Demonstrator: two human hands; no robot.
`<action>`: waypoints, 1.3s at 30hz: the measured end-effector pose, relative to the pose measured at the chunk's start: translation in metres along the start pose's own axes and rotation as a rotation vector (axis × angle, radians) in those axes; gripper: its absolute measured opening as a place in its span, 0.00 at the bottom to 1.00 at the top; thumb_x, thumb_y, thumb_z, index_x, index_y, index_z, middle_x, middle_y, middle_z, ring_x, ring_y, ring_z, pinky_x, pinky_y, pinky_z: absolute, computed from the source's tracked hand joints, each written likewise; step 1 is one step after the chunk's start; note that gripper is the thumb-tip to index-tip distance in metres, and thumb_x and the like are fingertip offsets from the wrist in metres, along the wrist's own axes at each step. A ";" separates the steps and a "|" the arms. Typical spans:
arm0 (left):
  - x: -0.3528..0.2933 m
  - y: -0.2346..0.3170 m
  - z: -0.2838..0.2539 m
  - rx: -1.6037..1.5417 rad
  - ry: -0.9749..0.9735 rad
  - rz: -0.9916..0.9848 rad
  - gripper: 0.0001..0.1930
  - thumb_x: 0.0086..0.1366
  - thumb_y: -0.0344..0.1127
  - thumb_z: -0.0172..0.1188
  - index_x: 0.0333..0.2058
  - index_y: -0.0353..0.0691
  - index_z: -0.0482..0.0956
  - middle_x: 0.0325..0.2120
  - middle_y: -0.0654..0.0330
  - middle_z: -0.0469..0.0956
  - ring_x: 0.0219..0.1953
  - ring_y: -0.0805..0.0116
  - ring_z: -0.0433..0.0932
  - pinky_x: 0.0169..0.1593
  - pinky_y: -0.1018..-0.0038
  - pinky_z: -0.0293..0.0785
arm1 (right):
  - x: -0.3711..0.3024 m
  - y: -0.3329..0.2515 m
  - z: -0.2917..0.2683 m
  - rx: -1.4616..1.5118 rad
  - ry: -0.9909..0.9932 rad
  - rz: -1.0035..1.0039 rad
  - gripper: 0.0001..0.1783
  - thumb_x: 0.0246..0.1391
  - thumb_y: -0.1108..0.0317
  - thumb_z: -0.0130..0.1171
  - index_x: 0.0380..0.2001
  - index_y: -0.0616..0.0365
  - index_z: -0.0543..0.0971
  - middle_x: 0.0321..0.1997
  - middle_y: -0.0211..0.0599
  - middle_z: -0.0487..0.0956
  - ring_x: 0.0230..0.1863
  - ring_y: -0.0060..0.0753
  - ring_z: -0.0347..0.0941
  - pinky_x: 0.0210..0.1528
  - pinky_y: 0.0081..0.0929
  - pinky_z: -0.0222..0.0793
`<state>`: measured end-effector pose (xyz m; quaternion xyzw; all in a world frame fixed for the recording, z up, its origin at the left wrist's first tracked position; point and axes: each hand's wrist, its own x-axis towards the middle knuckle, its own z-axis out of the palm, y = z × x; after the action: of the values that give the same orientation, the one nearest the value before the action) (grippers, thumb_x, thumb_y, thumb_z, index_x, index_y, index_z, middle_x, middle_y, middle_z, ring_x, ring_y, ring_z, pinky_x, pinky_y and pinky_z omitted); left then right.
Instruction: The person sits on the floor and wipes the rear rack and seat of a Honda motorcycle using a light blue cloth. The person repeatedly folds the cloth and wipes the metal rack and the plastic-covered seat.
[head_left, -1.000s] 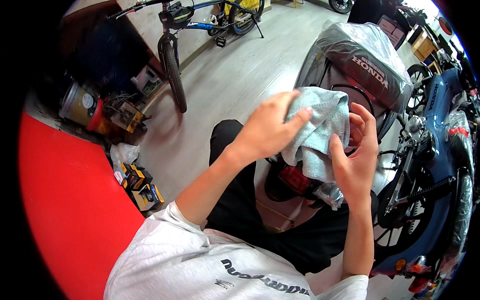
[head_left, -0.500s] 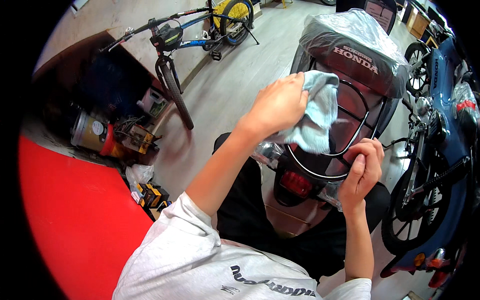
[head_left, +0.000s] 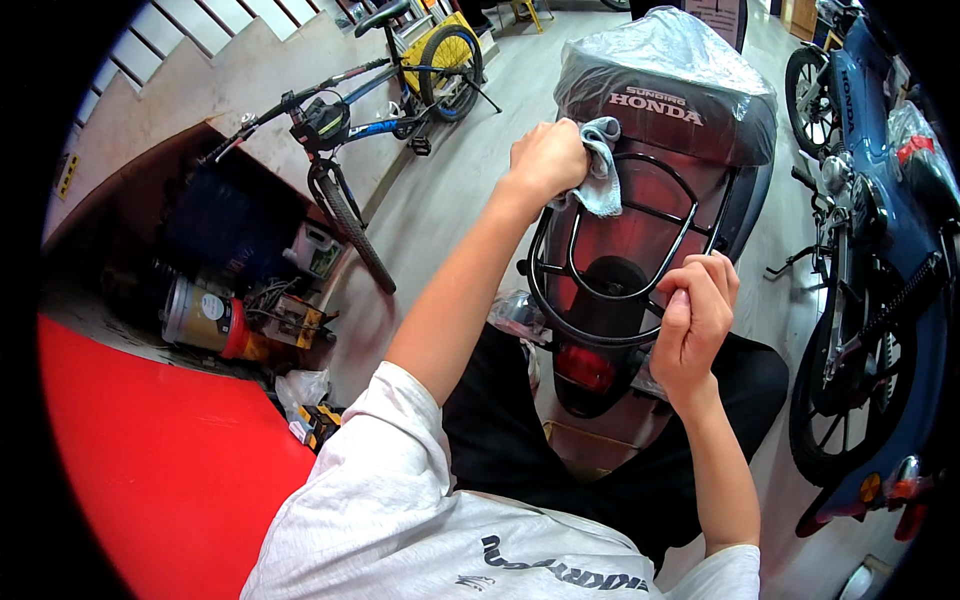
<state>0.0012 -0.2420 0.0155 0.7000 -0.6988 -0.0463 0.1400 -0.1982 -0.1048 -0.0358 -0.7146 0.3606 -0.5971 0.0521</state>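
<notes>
Filling the lower left, a smooth red surface (head_left: 160, 450) curves along the rim of the view. Above it: a tub (head_left: 200, 318) with a red band, beside a dark recess. Small yellow-and-black boxes (head_left: 322, 422) and a clear plastic bag (head_left: 303, 388) sit just past the red surface's upper right edge. Farther up, a black-and-blue bicycle (head_left: 375, 127) stands near the wall, front wheel toward the person.

Centre: left arm extended; left hand (head_left: 550, 160) clamped on a pale blue-green cloth (head_left: 601, 175). Cloth bunched in the fist, loose part hanging out on the right side, at the upper left of a black tubular rack (head_left: 612, 297) and near the rear of a plastic-wrapped seat (head_left: 665, 140). Contact between cloth and tube partly hidden by the fist. Red tail light (head_left: 585, 368) below the rack, between the person's knees in black trousers (head_left: 470, 400).

Right of centre: right hand (head_left: 693, 310), lower than the left, bare of cloth, fingers curled together and clamped on the right rail of the rack.

Far right: a blue motorcycle (head_left: 880, 130), well apart from both hands, with clear wrapping (head_left: 918, 140) and a red strip on its seat area.
</notes>
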 end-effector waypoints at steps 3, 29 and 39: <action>-0.003 -0.011 0.001 -0.048 -0.027 0.028 0.16 0.63 0.35 0.51 0.39 0.29 0.82 0.37 0.38 0.81 0.43 0.40 0.81 0.50 0.52 0.75 | 0.001 -0.003 0.000 -0.001 -0.003 0.005 0.06 0.47 0.73 0.47 0.23 0.62 0.74 0.24 0.42 0.69 0.34 0.44 0.70 0.56 0.44 0.63; -0.025 -0.043 0.018 -0.675 -0.080 0.268 0.19 0.69 0.38 0.48 0.52 0.31 0.72 0.47 0.40 0.78 0.50 0.43 0.78 0.54 0.56 0.71 | -0.001 -0.002 0.002 0.025 0.033 0.013 0.05 0.46 0.73 0.47 0.21 0.60 0.71 0.23 0.41 0.68 0.34 0.44 0.69 0.55 0.45 0.63; -0.081 -0.035 -0.030 -0.479 0.114 0.079 0.18 0.59 0.43 0.65 0.38 0.31 0.79 0.33 0.52 0.83 0.33 0.65 0.82 0.37 0.69 0.76 | -0.002 0.001 0.005 0.024 0.050 -0.012 0.05 0.46 0.72 0.47 0.20 0.60 0.71 0.21 0.39 0.68 0.32 0.43 0.68 0.54 0.42 0.62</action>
<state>0.0414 -0.1584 0.0248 0.6206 -0.6855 -0.1657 0.3426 -0.1945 -0.1063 -0.0388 -0.7010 0.3503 -0.6194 0.0480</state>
